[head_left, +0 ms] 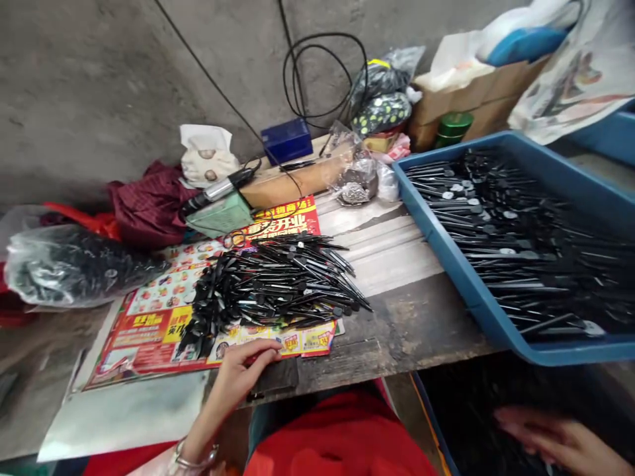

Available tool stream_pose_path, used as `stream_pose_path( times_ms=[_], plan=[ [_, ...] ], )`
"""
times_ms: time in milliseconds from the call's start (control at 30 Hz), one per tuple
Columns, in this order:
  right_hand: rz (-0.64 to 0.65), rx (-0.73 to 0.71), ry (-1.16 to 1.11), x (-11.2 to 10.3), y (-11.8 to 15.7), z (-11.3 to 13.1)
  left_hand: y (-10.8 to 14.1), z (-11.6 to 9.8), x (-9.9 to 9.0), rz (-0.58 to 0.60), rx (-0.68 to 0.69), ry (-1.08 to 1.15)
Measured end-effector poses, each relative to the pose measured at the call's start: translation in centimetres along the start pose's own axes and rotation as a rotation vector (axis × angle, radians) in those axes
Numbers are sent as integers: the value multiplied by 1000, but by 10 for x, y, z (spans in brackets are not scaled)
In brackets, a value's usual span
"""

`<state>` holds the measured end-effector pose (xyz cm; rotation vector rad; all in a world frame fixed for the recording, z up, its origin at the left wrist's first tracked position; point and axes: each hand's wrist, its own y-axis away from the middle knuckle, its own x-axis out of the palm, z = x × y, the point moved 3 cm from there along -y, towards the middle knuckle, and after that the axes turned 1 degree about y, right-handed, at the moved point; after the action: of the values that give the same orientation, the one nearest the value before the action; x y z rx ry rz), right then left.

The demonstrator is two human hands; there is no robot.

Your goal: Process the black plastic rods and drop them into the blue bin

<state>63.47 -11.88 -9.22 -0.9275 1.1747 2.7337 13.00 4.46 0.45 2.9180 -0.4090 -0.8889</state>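
Note:
My left hand (245,370) rests at the table's front edge, fingers curled in toward the thumb. A sliver of red shows between them; I cannot make out what it is. Just beyond it lies a pile of thin black plastic pieces with flat ends (278,281), spread over a colourful printed flyer (143,330). My right hand (560,439) is low at the right, blurred by motion, over a dark bin (461,403) below the table. Its fingers are smeared, and whether it holds anything does not show.
A blue tray (446,271) full of similar black pieces stands at the right. Along the wall are a clear bag of black items (74,264), a green box (221,215), a dark blue box (286,140) and a cardboard box (476,92). A black cable (325,39) hangs down.

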Motion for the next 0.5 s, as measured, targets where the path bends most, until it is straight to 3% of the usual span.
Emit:
stream_pose_path(
  times_ms=[67,100,200,267,367,500],
  plan=[
    [187,-129,-100,16,22,45,4,1,2,-8,38,10],
    [215,-216,-87,20,30,71,7,2,2,-15,58,19],
    [73,-471,30,21,28,157,16,2,0,-48,110,42],
    [-78,-639,89,20,7,218,23,3,-2,-73,148,50],
    [-180,-861,252,35,-40,310,36,6,-3,-89,204,79],
    [-300,-955,640,72,-97,404,50,12,-5,-105,225,128]
  ],
)
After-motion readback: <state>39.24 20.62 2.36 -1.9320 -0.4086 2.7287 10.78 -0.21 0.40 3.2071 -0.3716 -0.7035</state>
